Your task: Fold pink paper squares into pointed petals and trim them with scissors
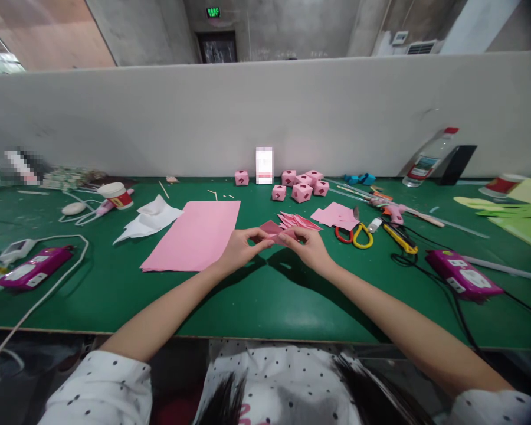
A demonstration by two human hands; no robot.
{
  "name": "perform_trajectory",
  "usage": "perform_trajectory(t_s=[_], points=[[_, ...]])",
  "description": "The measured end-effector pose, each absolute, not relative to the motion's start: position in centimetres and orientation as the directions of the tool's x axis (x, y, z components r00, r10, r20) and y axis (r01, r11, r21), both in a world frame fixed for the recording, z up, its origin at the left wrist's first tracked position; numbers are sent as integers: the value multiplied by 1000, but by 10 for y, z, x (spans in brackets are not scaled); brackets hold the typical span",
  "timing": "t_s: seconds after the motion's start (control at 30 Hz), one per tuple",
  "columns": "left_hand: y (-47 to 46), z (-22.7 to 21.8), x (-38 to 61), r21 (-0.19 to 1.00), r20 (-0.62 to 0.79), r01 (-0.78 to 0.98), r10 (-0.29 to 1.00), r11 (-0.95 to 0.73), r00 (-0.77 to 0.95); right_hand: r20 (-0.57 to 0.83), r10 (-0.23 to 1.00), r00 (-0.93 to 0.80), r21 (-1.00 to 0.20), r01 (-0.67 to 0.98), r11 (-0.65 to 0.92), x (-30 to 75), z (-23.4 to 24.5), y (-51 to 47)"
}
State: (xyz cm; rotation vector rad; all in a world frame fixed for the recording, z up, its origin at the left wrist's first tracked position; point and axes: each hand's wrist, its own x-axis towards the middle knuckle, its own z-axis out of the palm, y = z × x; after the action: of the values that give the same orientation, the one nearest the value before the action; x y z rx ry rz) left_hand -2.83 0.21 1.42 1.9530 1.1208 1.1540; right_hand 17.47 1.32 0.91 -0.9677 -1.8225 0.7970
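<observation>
Between my hands, a folded piece of pink paper point(272, 229) is held above the green table. My left hand point(244, 247) pinches its left side with thumb and fingers. On the other side, my right hand point(308, 247) grips the right edge the same way. Just behind my right hand lies a pile of folded pink paper pieces point(298, 221). Left of my hands rests a stack of pink paper sheets point(199, 233). Several folded pink paper cubes point(301, 192) sit near the wall, and loose pink squares point(340, 215) lie to the right.
Scissors point(363, 236), a yellow cutter point(400, 238) and a pink glue gun point(395, 212) lie to the right. Purple boxes with cables, one at right point(462, 274) and one at left point(36, 268), flank me. A phone point(264, 165) leans on the partition. Crumpled white paper point(149, 218) lies left.
</observation>
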Motion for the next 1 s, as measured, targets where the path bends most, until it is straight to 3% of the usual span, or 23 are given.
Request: perform_trajectory(t_s=[0.77,1.0], points=[[5,13,-28,864,309,331,919,-379,245,286,901,-327,-938,97,334,175,5,19],[4,15,-28,858,301,333,908,-391,290,314,890,-330,-914,148,378,176,9,18]])
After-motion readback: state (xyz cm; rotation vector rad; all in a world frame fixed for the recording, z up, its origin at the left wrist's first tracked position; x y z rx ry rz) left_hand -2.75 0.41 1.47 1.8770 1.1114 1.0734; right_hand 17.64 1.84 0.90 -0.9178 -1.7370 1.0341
